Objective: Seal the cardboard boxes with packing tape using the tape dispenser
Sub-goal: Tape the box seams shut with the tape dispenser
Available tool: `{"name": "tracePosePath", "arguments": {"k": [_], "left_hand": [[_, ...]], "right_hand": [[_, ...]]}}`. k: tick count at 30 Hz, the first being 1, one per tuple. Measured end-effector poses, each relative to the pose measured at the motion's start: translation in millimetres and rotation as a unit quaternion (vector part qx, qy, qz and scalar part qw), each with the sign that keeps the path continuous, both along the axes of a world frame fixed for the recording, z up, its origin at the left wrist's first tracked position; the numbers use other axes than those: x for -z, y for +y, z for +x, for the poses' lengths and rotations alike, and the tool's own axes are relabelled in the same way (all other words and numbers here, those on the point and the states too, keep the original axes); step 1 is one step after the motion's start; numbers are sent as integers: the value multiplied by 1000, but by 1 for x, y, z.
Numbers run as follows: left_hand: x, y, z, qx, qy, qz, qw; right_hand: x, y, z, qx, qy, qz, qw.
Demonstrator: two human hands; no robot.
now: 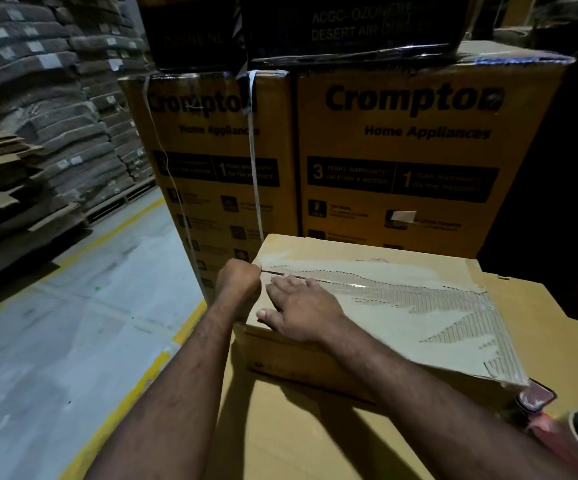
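The small cardboard box (pixel 367 252) lies on a large carton (pixel 315 431) that serves as the worktop. This puts its top seam at a handy height, close in front of the person. The right hand (pixel 303 311) lies flat on the near flap just beside the seam, fingers (pixel 291 282) straight and spread and holding nothing. It is most likely there to keep the flaps level and closed. The left hand (pixel 239 280) is at the left end of the seam, where the top meets the side wall, with its fingers curled. I cannot tell whether they pinch a tape end or only press on the edge. A glossy strip of tape (pixel 350 285) shows along the seam, among patches where the paper skin is torn down to the corrugation. The tape dispenser (pixel 545 426) lies apart at the lower right on the same carton, beyond the box's near corner. It is out of both hands but probably within reach of the right one. Tall Crompton cartons (pixel 402 150) stand close behind the box.
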State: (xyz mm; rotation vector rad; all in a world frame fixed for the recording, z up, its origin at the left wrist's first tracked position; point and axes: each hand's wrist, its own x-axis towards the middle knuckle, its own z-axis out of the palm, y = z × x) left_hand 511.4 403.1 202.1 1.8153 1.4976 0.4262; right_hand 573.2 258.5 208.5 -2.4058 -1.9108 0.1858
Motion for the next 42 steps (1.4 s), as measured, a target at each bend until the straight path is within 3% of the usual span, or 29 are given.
{"name": "tracePosePath", "arguments": {"k": [9,19,25,30,33,35,37,39,40,42], "left_hand": [[7,11,-4,126,-83,-131,980],[1,12,1,102,-4,-39,994],[13,14,-8,118,-30,-29,992],[16,10,-5,113,39,66,991],[13,-5,-10,114,108,260,953],[7,-25,-4,160,125,359,911],[2,-54,11,308,114,336,883],[3,-79,22,465,122,277,832],[3,-84,25,504,125,277,809],[4,-78,25,519,135,281,796]], "right_hand": [[-8,-63,44,115,-3,4,993],[-3,-124,69,241,-15,42,969],[-9,-178,91,382,-67,47,920],[-10,-192,99,430,-77,18,899],[-4,-171,91,448,-75,0,891],[1,-150,80,410,-58,-1,910],[3,-121,62,320,-6,31,947],[-1,-94,44,220,42,62,973],[-2,-85,39,188,55,68,978],[-4,-80,37,180,57,60,980]]}}
